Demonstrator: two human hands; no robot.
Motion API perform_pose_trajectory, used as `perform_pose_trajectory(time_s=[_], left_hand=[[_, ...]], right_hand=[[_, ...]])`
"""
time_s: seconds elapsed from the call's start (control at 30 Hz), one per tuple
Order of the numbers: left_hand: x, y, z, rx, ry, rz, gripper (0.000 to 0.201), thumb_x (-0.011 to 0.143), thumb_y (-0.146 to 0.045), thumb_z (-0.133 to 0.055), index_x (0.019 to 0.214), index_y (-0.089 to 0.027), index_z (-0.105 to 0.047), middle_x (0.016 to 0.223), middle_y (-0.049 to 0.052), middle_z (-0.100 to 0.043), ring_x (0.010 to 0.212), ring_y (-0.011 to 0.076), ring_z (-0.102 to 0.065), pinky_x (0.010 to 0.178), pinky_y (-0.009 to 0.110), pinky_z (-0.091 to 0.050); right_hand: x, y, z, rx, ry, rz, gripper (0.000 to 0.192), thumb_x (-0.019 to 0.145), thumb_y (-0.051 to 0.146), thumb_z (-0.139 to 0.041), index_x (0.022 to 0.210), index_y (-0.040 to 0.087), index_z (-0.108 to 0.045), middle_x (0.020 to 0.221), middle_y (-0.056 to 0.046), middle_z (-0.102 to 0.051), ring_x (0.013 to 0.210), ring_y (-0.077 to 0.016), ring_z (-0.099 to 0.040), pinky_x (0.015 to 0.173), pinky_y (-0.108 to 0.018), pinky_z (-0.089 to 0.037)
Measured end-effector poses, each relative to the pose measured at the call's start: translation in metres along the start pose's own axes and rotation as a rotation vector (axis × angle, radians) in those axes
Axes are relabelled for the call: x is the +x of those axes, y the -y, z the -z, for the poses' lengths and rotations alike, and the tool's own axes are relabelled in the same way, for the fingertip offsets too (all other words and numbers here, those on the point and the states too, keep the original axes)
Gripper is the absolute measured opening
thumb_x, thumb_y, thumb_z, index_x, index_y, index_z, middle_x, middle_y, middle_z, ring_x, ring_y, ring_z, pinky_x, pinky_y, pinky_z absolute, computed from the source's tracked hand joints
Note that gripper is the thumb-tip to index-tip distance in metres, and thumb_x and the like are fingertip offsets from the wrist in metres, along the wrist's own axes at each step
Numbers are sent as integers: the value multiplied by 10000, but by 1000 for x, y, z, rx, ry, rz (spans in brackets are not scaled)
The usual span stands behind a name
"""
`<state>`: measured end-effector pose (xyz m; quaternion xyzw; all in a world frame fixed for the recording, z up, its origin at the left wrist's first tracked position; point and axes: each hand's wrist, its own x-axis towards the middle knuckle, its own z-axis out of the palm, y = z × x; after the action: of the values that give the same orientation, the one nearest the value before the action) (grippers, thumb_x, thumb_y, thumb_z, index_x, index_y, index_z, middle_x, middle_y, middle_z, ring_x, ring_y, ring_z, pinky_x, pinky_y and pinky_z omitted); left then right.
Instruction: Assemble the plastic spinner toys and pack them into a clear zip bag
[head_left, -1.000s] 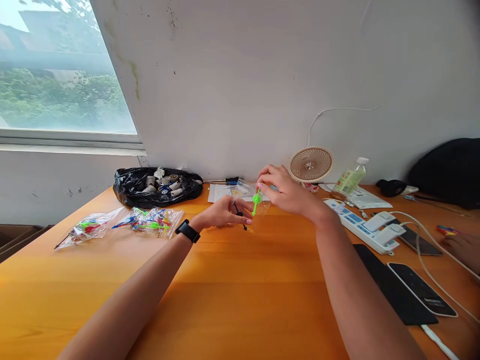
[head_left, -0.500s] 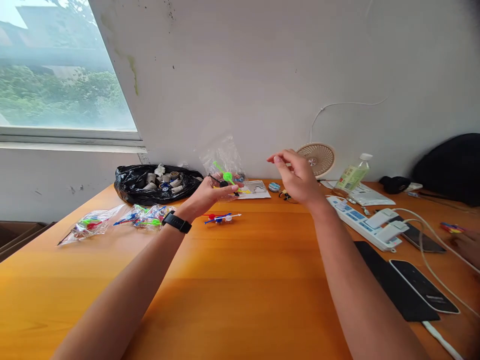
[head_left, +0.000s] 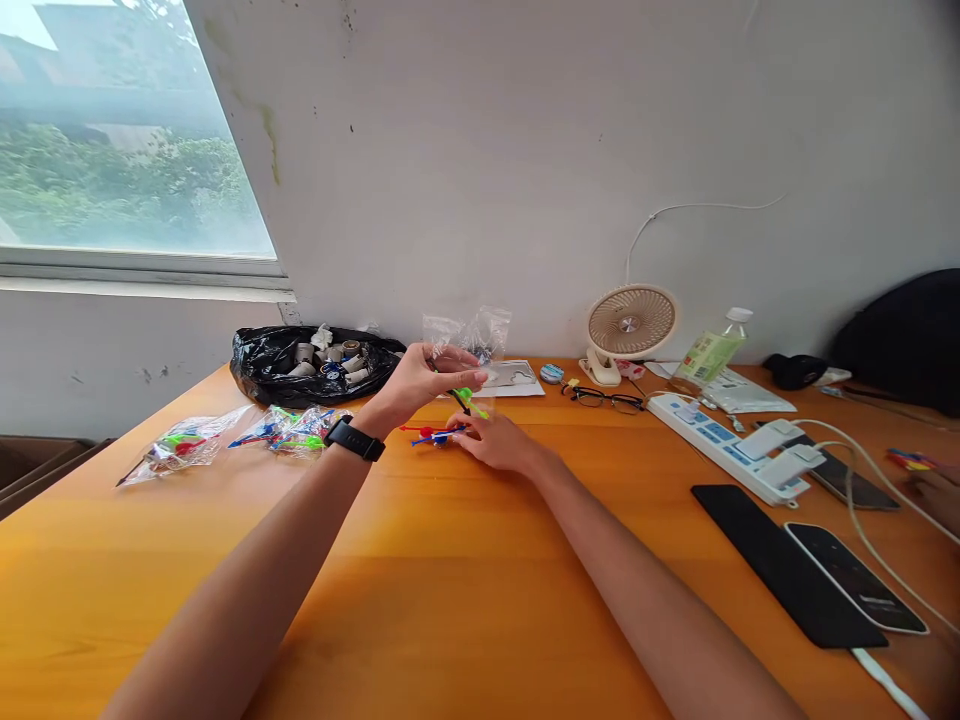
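"What are the hands doing?"

"The left hand (head_left: 431,380) pinches a clear plastic bag (head_left: 490,328), with a green plastic arrow (head_left: 469,398) just below the thumb. The right hand (head_left: 493,442) is at the blue plastic arrow (head_left: 433,438) on the table (head_left: 420,530), by a red plastic arrow (head_left: 421,430). I can't tell if those fingers pinch."

"Which step is this?"

"Picking up, I think. Next needs a tight pinch and a steady bag."
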<state>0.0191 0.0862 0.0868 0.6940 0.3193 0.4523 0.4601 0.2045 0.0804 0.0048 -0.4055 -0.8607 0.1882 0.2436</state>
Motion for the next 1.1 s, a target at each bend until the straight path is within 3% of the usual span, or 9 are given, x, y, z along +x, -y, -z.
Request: perform_pose_trajectory(time_s=[0.13,0.33,0.73,0.83,0.93,1.1], left_hand=[[0,-1,6,-30,-35,10,432,730,-475,-891,976,-143,-764,859,94,-791,865,258,-758,742,328,-551],[3,5,12,0,-45,70,506,771,-501,-857,1134,-164,-755,882,88,-791,897,252,-757,736,316,-531],[4,18,11,38,-5,154,478,763,-517,-856,1052,-151,-751,932,108,-789,878,245,-761,636,264,-474],[4,24,12,55,8,152,497,741,-515,-870,1044,-137,-754,950,125,-793,878,245,-755,660,273,-485],[3,28,11,60,14,168,511,741,-532,-867,1045,-136,-760,952,133,-796,896,245,-749,694,284,-504],[3,33,3,79,32,184,531,678,-514,-915,1022,-140,-761,895,116,-795,829,226,-735,696,285,-521]], right_hand=[[2,2,11,14,106,-58,88,920,206,-636,954,196,-717,900,-45,-723,825,-193,-646,726,-290,-454],[-3,-4,37,197,327,-267,103,893,207,-640,992,193,-662,861,-34,-749,802,-187,-678,678,-271,-474],[-19,-3,105,203,458,-251,266,779,392,-769,889,150,-764,843,-56,-746,774,-189,-626,693,-284,-455],[-28,6,126,210,385,-219,290,803,432,-763,885,154,-766,890,-66,-748,822,-195,-636,734,-299,-470],[-36,16,146,287,215,-167,355,812,511,-770,912,171,-765,946,-67,-745,879,-200,-649,775,-314,-482],[-39,35,163,322,-345,-125,355,843,527,-761,949,189,-741,923,-62,-734,811,-192,-645,713,-313,-489]])
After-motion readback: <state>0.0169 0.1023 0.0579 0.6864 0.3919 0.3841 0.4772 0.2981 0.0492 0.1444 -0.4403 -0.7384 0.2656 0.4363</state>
